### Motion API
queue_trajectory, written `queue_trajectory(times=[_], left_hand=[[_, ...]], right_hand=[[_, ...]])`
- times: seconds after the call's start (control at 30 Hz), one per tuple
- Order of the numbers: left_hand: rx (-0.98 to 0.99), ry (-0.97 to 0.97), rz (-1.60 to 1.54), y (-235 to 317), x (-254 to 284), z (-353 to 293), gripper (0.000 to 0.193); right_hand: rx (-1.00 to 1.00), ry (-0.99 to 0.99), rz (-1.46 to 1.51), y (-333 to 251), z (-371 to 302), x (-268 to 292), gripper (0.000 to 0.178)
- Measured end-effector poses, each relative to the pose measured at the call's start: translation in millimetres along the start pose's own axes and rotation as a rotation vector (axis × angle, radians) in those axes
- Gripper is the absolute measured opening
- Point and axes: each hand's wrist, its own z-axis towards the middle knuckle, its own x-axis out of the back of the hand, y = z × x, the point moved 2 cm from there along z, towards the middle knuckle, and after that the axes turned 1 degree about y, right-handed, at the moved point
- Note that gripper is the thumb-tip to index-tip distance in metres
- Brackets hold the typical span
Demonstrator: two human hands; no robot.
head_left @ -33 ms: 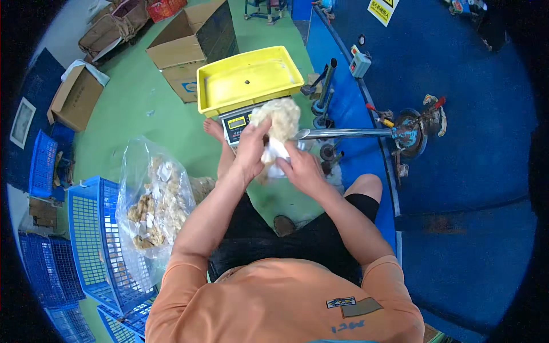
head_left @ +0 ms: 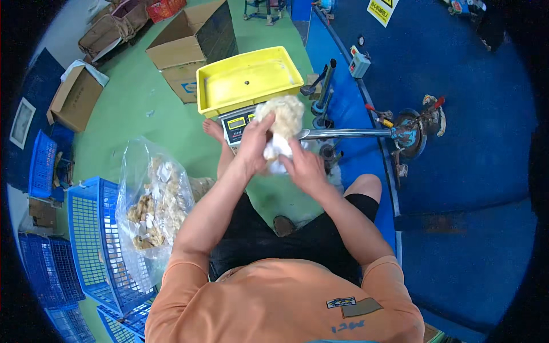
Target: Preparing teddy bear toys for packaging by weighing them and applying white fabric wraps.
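Observation:
A fluffy cream plush piece (head_left: pixel 283 116) with a white part at its lower end is held up in front of me. My left hand (head_left: pixel 253 143) grips it from the left, thumb lying over the fur. My right hand (head_left: pixel 307 170) pinches the white part from the right, its fingertips partly hidden. Just above the right hand, the slanted open end of a shiny metal tube (head_left: pixel 354 133) reaches in from the machine. Whether the plush touches the tube end, I cannot tell.
Beyond my hands a yellow tray (head_left: pixel 209 100) rests on a scale (head_left: pixel 235 132). On the left, a clear bag (head_left: pixel 132 166) of plush pieces stands by a blue basket (head_left: pixel 87 184). An open carton (head_left: pixel 177 67) is farther off; a blue machine panel (head_left: pixel 457 160) borders the right.
The plush piece has shifted slightly up and to the right, with my left hand following. Its white part shows a little differently between my hands.

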Motion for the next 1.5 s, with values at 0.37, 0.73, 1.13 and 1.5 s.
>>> queue_trajectory(times=[0.37,0.73,1.13,1.5], left_hand=[[-0.088,-0.298,0.502,-12.7,-26.3,19.3,0.034],[-0.653,-0.493,1.122,-19.8,-38.2,7.7,0.036],[-0.034,-0.163,0.578,16.5,6.5,26.8,0.033],[-0.161,-0.232,0.293,-47.2,-42.5,4.4,0.028]], right_hand=[[-0.112,0.520,-0.436,49.1,-22.2,93.1,0.038],[0.013,0.359,-0.567,44.5,-7.3,114.0,0.024],[-0.016,0.251,-0.719,-13.1,21.2,67.1,0.030],[-0.152,0.632,-0.933,94.4,-0.8,137.0,0.029]])
